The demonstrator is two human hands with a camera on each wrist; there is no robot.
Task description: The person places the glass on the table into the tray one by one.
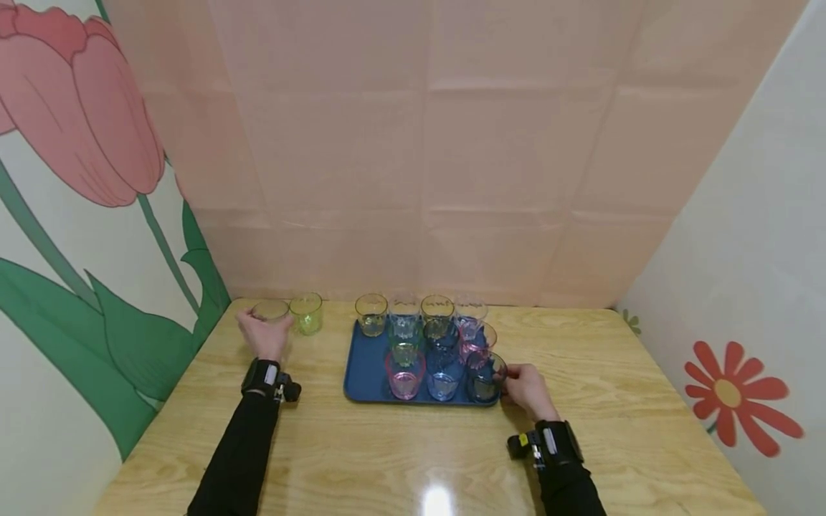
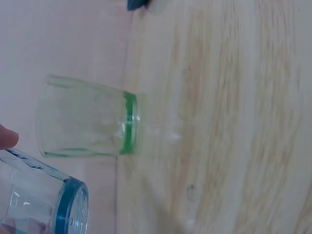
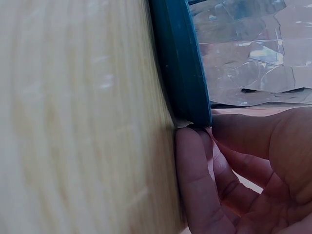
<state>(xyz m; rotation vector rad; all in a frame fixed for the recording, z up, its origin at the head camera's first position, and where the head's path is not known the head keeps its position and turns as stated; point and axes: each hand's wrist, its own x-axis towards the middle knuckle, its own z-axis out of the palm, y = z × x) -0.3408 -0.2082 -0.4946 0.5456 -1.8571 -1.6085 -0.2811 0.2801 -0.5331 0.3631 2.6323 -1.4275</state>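
Observation:
In the head view my left hand (image 1: pixel 264 335) grips a clear drinking glass (image 1: pixel 270 309) at the table's back left. The left wrist view shows this glass (image 2: pixel 73 209) tilted, with a blue-looking base held off the tabletop and a fingertip (image 2: pixel 7 137) at its side. Beside it a green-tinted glass (image 2: pixel 87 119) stands upright on the table. My right hand (image 1: pixel 528 390) pinches the front right corner of the blue tray (image 1: pixel 364 383). Up close, the thumb (image 3: pixel 243 134) and fingers (image 3: pixel 195 175) meet at the tray's edge (image 3: pixel 183 63).
Several coloured glasses stand on the tray, among them a pink glass (image 1: pixel 405 376), a blue glass (image 1: pixel 444 376) and a dark grey glass (image 1: pixel 484 378) along the front. A pinkish sheet (image 1: pixel 413 158) hangs behind the wooden table (image 1: pixel 361 459), between two painted side walls.

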